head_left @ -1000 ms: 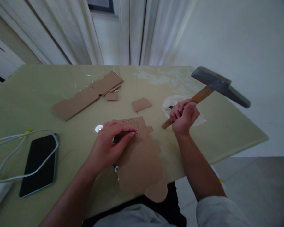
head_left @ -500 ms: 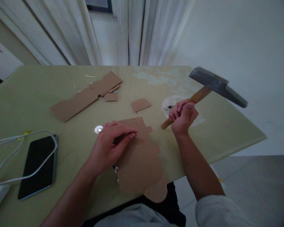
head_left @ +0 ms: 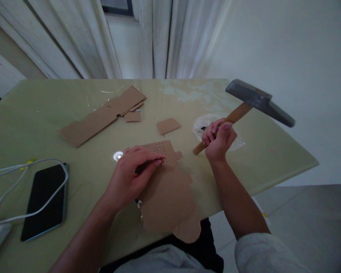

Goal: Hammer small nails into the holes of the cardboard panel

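The green table (head_left: 31, 117) runs out to a near edge and a right corner, with bare room around the work, and the cardboard sheet (head_left: 170, 189) lies at that near edge, its lower flap hanging over. The left hand (head_left: 130, 174) presses down on the sheet's punched upper part, fingertips (head_left: 158, 162) pinched together on something too small to make out. The right hand (head_left: 218, 141), just right of the sheet, is closed round the wooden handle of a hammer (head_left: 258, 101) held raised over the table's right side, well clear of the sheet.
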`<state>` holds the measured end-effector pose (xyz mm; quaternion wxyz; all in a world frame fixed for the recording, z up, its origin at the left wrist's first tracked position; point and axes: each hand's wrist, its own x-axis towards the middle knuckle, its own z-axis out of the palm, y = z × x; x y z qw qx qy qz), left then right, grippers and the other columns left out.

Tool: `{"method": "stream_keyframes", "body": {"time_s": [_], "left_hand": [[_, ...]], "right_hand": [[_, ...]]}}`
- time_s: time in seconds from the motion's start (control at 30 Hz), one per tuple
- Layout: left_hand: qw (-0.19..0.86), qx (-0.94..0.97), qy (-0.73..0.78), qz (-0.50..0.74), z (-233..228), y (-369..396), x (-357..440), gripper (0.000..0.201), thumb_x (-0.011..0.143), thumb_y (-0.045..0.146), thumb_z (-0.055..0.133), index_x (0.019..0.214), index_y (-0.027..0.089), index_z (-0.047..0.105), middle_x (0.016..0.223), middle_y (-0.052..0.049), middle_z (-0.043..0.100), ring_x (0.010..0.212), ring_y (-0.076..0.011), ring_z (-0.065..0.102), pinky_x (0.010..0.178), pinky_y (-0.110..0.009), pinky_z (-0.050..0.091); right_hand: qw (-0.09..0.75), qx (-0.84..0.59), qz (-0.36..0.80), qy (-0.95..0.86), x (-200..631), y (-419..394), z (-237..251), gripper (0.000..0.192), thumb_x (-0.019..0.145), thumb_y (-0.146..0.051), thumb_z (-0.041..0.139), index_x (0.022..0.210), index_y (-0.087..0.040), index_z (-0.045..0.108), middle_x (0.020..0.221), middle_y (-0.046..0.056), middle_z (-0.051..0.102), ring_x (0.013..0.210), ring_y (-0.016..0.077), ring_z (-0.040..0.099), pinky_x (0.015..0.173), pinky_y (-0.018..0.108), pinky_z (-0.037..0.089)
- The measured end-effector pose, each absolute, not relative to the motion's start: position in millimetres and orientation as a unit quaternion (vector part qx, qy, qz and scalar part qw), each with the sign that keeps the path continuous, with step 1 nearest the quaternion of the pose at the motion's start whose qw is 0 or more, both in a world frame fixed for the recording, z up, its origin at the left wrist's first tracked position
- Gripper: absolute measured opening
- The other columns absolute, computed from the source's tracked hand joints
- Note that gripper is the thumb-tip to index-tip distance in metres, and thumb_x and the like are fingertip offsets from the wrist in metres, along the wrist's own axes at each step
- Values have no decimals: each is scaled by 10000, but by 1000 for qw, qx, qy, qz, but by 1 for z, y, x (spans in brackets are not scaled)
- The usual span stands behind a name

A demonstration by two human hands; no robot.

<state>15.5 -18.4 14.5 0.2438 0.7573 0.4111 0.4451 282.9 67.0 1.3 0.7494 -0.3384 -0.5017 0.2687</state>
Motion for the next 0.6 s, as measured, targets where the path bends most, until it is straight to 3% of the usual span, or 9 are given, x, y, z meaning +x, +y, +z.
{"method": "stream_keyframes", "body": {"time_s": [0.6], "left_hand": [[243,751,422,446,14,-20,15,137,1050,228,770,1104,305,869,1004,11,884,905,-195,773,851,-376,554]], "right_hand": [[749,-344,274,-496,284,68,0,654,967,-823,715,714,-260,498,525,-111,325,376,74,268,327,205,268]]}}
